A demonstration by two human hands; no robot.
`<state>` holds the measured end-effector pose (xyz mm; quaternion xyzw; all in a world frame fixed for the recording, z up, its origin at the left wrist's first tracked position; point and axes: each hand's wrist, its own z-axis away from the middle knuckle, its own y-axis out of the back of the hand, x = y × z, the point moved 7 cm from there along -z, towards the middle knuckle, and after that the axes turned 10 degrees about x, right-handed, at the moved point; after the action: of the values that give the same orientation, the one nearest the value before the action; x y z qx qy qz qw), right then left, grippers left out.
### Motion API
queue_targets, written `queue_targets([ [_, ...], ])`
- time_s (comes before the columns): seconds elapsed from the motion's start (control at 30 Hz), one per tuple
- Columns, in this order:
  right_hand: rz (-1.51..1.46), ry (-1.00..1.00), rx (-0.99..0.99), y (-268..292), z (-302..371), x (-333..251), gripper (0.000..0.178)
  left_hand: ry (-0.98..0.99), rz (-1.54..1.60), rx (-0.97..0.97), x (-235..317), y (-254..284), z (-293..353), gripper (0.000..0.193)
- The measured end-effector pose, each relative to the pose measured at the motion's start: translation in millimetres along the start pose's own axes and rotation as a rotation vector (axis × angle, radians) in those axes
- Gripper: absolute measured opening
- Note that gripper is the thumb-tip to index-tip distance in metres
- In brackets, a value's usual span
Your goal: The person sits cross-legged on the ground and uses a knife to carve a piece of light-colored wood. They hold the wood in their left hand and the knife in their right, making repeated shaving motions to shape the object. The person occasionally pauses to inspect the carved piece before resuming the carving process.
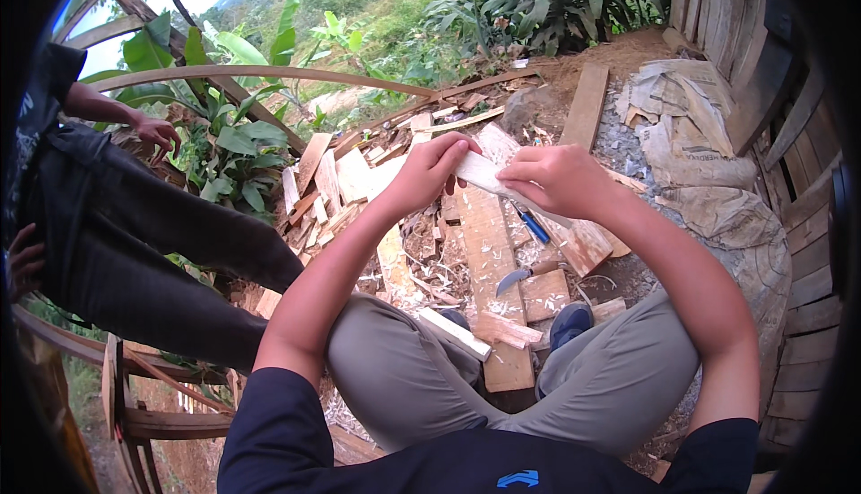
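A pale strip of carved wood (484, 174) is held up in front of me between both hands. My left hand (429, 169) grips its left end, fingers wrapped round it. My right hand (558, 180) pinches it farther along, and the strip's other end shows below that palm. Beneath lies a long wooden board (487, 238) strewn with shavings. On it rests a knife with a wooden handle (529, 274), its blade toward the left. A blue-handled tool (534, 227) lies just below my right hand; its kind I cannot make out.
Wood offcuts (336, 180) and shavings litter the ground ahead. A pale squared stick (455, 334) lies by my left leg. Another person (134, 216) stands close on the left. Old sacks (686, 126) and a plank wall (807, 288) are on the right; a wooden railing (269, 72) curves behind.
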<state>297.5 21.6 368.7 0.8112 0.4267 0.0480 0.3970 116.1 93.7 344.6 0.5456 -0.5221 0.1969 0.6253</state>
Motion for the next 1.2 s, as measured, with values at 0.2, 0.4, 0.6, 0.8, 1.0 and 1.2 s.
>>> queue_targets([
  [0.2,0.012,0.007,-0.024,0.6,0.7,3.5,0.013,-0.004,0.013,-0.017,0.3,-2.9,-1.2,0.032],
  [0.4,0.020,-0.085,-0.095,-5.3,-1.1,9.3,0.013,-0.014,0.045,-0.024,-0.2,-7.5,-7.9,0.031],
  [0.6,-0.003,-0.102,-0.143,-9.6,-2.2,9.8,0.014,-0.014,0.015,-0.030,-4.4,-8.9,-3.5,0.030],
  [0.8,-0.028,-0.096,-0.211,-22.1,-0.8,16.0,0.015,0.021,-0.043,-0.048,-13.6,-2.3,-1.3,0.029],
  [1.0,-0.045,-0.161,-0.163,-25.6,1.5,17.5,0.019,0.025,0.005,-0.034,-12.0,-4.0,-0.8,0.029],
  [1.2,-0.031,-0.180,-0.147,-26.5,0.3,20.3,0.016,-0.005,0.004,0.000,-7.0,-4.7,-6.0,0.029],
])
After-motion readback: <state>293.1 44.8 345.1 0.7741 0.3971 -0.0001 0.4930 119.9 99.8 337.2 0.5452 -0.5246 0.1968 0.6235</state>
